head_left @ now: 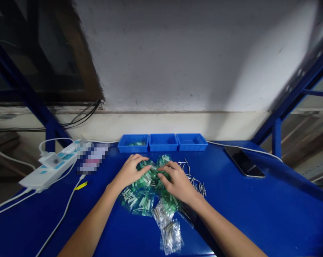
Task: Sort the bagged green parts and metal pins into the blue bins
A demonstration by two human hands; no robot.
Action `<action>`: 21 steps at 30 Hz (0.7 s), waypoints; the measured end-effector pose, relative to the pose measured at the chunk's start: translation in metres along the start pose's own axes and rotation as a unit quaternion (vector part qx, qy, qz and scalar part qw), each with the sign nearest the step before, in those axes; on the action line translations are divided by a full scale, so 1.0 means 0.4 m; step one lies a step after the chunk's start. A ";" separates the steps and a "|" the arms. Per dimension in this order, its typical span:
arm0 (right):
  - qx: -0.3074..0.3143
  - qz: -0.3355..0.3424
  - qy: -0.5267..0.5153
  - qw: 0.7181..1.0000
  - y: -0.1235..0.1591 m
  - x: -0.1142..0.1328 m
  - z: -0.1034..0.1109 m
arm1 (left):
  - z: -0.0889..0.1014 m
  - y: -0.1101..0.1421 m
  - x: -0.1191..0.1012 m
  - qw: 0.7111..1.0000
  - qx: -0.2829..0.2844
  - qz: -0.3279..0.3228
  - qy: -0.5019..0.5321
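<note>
A heap of small clear plastic bags with green print [145,194], each holding short metal pins, lies in the middle of the blue table [257,214]. My left hand [131,171] rests on top of the heap, fingers curled over one bag. My right hand [177,182] lies on the heap beside it, fingers bent and pressed onto the bags. Loose metal pins [195,176] are scattered just right of my right hand. A clear bag of pins [170,235] lies nearest me.
Three blue bins [163,142] stand in a row at the table's back edge; the left one holds some green bags. A black phone [244,161] with a white cable lies at the right. A white power strip [50,164] with cords sits at the left.
</note>
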State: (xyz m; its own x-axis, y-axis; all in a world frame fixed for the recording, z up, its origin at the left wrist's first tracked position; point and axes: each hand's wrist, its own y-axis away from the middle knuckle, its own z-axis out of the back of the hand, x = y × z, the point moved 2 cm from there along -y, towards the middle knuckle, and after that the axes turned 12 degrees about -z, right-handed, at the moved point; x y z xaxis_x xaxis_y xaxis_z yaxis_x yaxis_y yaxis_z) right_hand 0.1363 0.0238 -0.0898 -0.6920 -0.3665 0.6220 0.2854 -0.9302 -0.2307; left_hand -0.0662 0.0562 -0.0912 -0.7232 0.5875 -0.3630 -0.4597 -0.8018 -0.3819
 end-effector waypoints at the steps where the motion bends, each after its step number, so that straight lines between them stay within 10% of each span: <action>1: 0.000 -0.001 0.000 1.000 0.000 -0.001 -0.001 | 0.002 0.003 -0.004 0.999 0.026 -0.023 0.008; 5: -0.005 -0.008 -0.002 1.000 0.000 0.001 0.000 | 0.000 0.008 0.001 0.997 0.065 -0.029 0.027; 10: 0.015 -0.057 -0.119 0.991 -0.006 0.011 0.003 | 0.010 -0.004 -0.017 0.991 -0.108 -0.010 0.078; 16: 0.065 -0.224 -0.477 0.848 -0.021 0.008 -0.003 | -0.005 0.002 -0.135 0.969 -0.174 -0.146 0.100; 21: 0.032 -0.272 -0.542 0.795 -0.023 -0.001 -0.003 | -0.028 0.008 -0.188 0.967 -0.117 -0.211 0.087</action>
State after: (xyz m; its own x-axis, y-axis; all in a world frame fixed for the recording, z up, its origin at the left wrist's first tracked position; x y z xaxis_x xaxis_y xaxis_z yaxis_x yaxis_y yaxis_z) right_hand 0.1333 0.0324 -0.0888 0.2424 0.3528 0.9038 0.1960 -0.9301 0.3105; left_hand -0.0074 0.0107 -0.0747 -0.3909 0.8822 -0.2626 -0.5505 -0.4527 -0.7014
